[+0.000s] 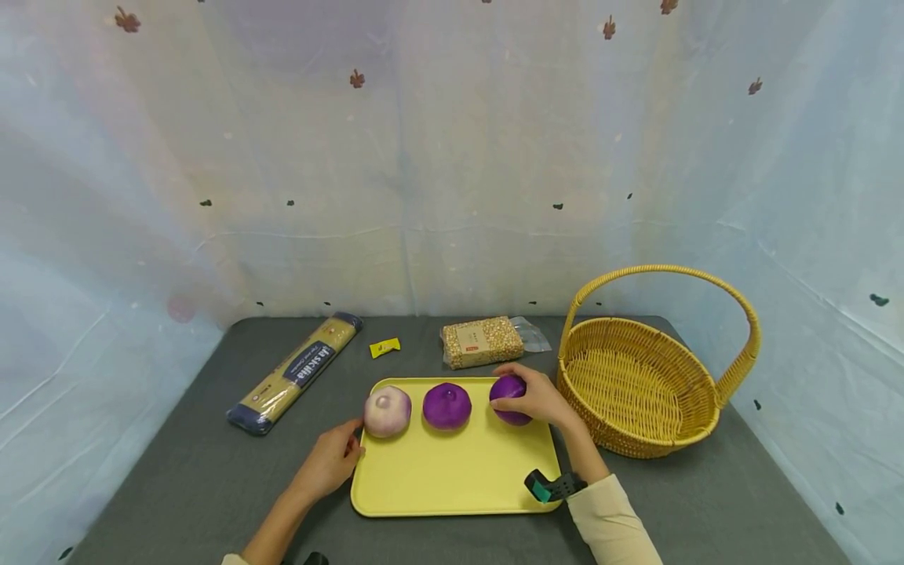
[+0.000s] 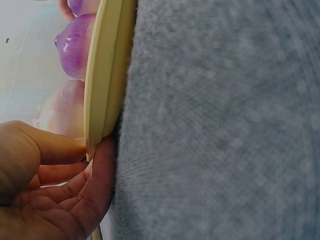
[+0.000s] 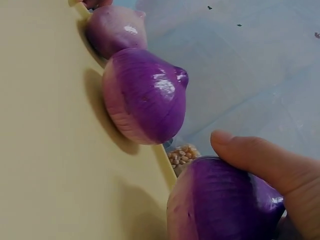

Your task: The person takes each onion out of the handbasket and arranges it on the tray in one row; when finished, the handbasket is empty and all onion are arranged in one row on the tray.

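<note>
1. The right hand (image 1: 538, 396) gripped a purple onion (image 1: 507, 390) at the far right of the yellow tray (image 1: 452, 479).
2. The left hand (image 1: 330, 463) pinched the tray's left edge beside a pale onion (image 1: 387, 410).
3. A second purple onion (image 1: 447, 406) sat between them.
4. A wicker basket (image 1: 639, 377), a spaghetti pack (image 1: 297, 370) and a grain bag (image 1: 482, 341) lay on the grey surface (image 1: 212, 479).

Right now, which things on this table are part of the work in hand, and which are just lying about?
In hand:
right hand gripping the dark purple onion
left hand holding the rim of the yellow plastic tray
middle purple onion
pale pink onion

Lying about:
woven yellow wicker basket
long spaghetti packet
clear bag of grain
small yellow wrapper
</note>
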The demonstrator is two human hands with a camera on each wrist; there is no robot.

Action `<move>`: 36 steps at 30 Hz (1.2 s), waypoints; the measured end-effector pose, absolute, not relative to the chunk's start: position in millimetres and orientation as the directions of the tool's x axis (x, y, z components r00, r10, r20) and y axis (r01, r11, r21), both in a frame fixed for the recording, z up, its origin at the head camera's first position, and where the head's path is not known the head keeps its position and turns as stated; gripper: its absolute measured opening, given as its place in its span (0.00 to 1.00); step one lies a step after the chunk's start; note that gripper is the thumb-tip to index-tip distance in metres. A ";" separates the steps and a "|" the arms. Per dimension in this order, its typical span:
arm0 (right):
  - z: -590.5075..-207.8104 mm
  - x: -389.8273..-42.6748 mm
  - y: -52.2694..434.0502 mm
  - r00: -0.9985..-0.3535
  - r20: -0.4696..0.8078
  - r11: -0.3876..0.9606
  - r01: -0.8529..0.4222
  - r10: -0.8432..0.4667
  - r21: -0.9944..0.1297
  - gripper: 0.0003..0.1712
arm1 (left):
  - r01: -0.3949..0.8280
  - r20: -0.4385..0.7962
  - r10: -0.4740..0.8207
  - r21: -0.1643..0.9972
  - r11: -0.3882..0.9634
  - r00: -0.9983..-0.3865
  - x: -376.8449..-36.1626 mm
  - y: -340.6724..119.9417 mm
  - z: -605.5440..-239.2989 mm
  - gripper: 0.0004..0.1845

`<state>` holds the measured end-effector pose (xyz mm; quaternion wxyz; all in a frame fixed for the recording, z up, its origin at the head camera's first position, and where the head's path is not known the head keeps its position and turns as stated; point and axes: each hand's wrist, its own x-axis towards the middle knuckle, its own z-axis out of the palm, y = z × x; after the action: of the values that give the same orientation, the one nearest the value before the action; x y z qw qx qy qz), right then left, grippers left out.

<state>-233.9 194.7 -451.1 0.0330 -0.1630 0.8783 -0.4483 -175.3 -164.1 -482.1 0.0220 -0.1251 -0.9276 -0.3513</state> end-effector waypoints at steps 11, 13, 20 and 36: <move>-457.7 -235.2 191.0 -0.943 0.081 0.568 -0.262 -0.324 -0.781 0.33 | 0.269 0.151 0.226 0.656 0.706 -0.962 -172.5 -163.8 -481.2 0.19; -458.4 -235.5 190.2 -0.945 0.075 0.570 -0.253 -0.317 -0.782 0.33 | 0.259 0.139 0.224 0.658 0.707 -0.965 -173.0 -163.7 -481.0 0.19; -461.1 -236.1 187.7 -0.953 0.058 0.594 -0.231 -0.296 -0.770 0.34 | 0.248 0.121 0.227 0.664 0.706 -0.966 -173.3 -163.3 -479.8 0.19; -458.7 -235.3 190.8 -0.946 0.061 0.591 -0.249 -0.319 -0.767 0.40 | 0.267 0.149 0.224 0.645 0.716 -0.963 -175.3 -164.6 -481.8 0.19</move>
<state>-235.3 190.8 -458.7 0.0416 -0.1595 0.8911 -0.4229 -175.3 -164.6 -481.8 0.0300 -0.1326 -0.9258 -0.3528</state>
